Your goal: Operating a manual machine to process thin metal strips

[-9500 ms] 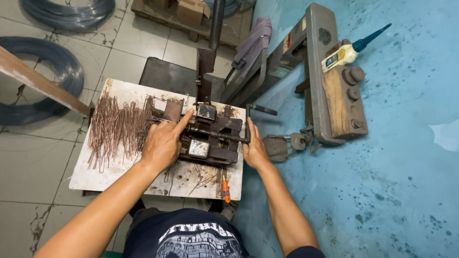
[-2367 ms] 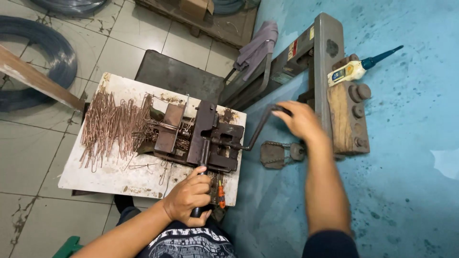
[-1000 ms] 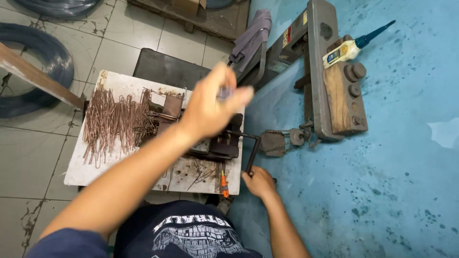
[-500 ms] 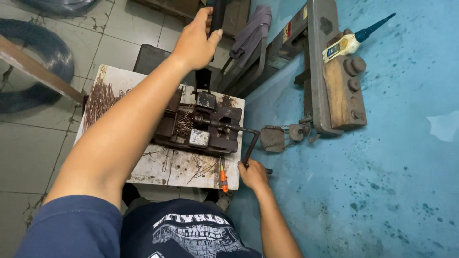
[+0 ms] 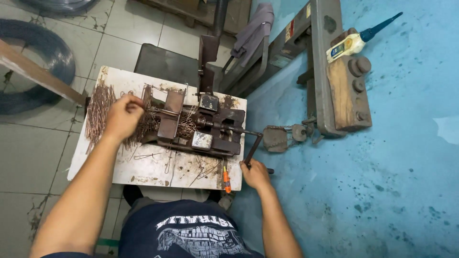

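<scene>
1. Nearest the camera, the right hand (image 5: 255, 174) is closed around the end of the bent crank handle (image 5: 252, 149) at the counter's right edge. A small orange-handled screwdriver (image 5: 226, 179) lies just beside it.
2. The counter (image 5: 143, 167) is a worn white board, scratched and rust-stained, with a few loose wires scattered on it.
3. In its middle sits the vise (image 5: 210, 131), a dark, blocky, rusted iron tool with a long screw running to the crank. Thin copper-coloured wires lie tangled in and across its left part, so some stock seems already fed in, though I cannot tell whether it is clamped.
4. The left hand (image 5: 123, 116) is curled at the vise's left end, its fingers pinching wires where they meet the pile of wire pieces (image 5: 98, 112). The pile is large, so much appears left to work.
5. Farther off stand a grey steel press frame (image 5: 318, 67), a wooden block (image 5: 346, 93), a glue bottle (image 5: 351, 43) and dark wire coils (image 5: 45, 57) on the tiled floor.
</scene>
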